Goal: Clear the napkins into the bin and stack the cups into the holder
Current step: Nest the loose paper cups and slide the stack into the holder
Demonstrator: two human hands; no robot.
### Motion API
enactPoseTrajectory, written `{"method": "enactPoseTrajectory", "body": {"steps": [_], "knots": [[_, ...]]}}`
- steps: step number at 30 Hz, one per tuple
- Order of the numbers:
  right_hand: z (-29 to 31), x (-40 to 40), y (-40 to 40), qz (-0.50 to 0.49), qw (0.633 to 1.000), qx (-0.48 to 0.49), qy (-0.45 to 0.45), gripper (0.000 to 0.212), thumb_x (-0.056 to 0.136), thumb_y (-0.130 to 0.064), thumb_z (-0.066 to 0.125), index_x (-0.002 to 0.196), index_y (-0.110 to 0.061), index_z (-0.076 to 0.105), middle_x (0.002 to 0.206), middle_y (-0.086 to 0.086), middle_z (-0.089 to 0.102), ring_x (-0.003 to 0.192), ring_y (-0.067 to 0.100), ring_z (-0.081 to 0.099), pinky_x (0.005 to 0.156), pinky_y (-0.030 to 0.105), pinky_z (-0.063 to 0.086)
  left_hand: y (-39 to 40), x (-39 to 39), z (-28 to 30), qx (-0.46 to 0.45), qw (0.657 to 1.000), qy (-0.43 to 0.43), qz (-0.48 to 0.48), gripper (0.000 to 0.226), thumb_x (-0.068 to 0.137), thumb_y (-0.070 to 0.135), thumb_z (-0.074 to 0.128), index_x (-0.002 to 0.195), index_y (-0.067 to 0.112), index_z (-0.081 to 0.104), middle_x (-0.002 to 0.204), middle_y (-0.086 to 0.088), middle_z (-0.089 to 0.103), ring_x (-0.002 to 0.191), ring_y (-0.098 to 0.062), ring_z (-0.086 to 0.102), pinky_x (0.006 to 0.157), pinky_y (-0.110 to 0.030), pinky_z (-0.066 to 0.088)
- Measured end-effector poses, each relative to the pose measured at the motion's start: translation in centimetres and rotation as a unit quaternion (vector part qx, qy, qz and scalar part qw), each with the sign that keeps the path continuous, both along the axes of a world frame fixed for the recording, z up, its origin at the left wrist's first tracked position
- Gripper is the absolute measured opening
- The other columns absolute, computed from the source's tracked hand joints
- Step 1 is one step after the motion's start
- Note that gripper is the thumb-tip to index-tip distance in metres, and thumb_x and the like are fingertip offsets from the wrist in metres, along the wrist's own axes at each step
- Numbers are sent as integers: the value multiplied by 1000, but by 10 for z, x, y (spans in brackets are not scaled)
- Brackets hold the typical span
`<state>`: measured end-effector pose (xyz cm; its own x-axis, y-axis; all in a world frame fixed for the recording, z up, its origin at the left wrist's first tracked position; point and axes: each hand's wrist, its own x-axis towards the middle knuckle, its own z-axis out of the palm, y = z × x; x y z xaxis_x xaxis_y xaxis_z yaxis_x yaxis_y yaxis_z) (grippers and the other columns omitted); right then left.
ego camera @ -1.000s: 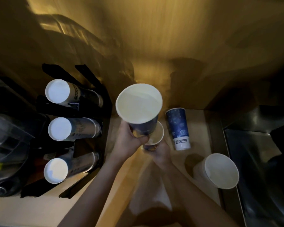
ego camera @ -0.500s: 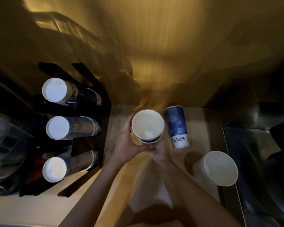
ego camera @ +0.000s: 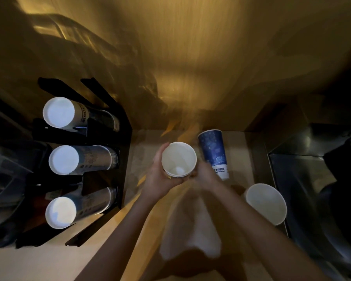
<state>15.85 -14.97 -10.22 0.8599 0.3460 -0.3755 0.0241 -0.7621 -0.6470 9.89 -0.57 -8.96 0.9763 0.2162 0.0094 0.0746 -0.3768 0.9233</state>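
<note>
**Nested cups in hand, plenty around us to knock over**

We've got the nested cups (ego camera: pixel 178 160) held above the table (ego camera: pixel 12 264), left hand (ego camera: pixel 157 179) wrapped round one side, right hand (ego camera: pixel 206 175) closed on the other. Looks like they aren't fully seated, so a sloppy squeeze could crumple the rims or pop one loose. The blue cup (ego camera: pixel 212 152) stands just beside our right knuckles, easy to tip. The white cup (ego camera: pixel 266 202), the napkin (ego camera: pixel 190 230) and the holder (ego camera: pixel 122 155) wait.

A pale wooden surface (ego camera: pixel 18 264) is seen beneath the hands, backed by a wood-grain wall (ego camera: pixel 211 47). A dark steel sink (ego camera: pixel 304 189) is set right of the right hand.
</note>
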Motion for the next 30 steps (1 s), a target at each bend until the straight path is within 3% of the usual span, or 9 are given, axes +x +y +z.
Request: {"method": "enactPoseTrajectory", "body": {"steps": [4,7,11,16,19,24,27,30], "knots": [[20,37,-24,-129,983,-25,-127,18,84,-15,58,101,-13,63,105,15,67,95,31,62,82,35,50,1,0,-4,-26,1000,8,-7,99,47,21,90,121,53,33,118,46,39,112,18,43,84,3,39],[18,53,-35,-246,954,-30,-171,34,82,-18,65,111,-6,53,118,19,54,104,33,57,84,40,49,0,1,-6,-32,999,0,-13,99,46,25,88,124,50,31,121,45,38,116,16,41,88,0,41],[0,60,-38,-301,951,-66,-30,72,74,-32,74,125,2,37,132,24,44,123,39,42,98,44,39,1,2,-7,-45,999,4,-17,100,47,22,89,123,50,31,123,36,39,117,8,43,91,-12,42],[-9,59,-34,-275,959,-10,73,63,71,-34,75,118,-1,50,119,22,60,95,33,60,78,35,46,1,3,-7,-53,998,5,-16,100,44,23,87,122,50,31,123,29,41,118,-4,46,94,-18,43],[13,62,-26,-280,955,87,38,58,65,-37,79,108,-4,58,105,19,69,82,28,65,74,36,54,-1,2,-9,-63,998,7,-5,110,43,25,86,135,35,26,125,25,43,121,-6,45,96,-17,38],[87,48,-10,-234,903,360,-29,55,65,-34,79,110,-17,52,93,-6,67,68,-1,69,52,10,49,-3,3,-9,-54,999,1,8,91,41,31,86,111,56,35,117,28,48,110,3,52,88,-18,44],[118,35,2,-180,885,427,-45,51,63,-30,74,108,-18,52,95,-8,66,74,-3,69,58,9,50,-2,4,-12,-66,998,-2,9,89,39,32,86,110,58,38,114,27,53,106,4,55,86,-20,47],[114,17,13,-146,878,455,-20,46,61,-19,75,99,-26,49,102,-6,64,84,-4,67,68,11,52,-2,4,-15,-83,997,1,9,88,40,28,86,112,49,41,111,17,59,100,-3,61,84,-26,53]]}}
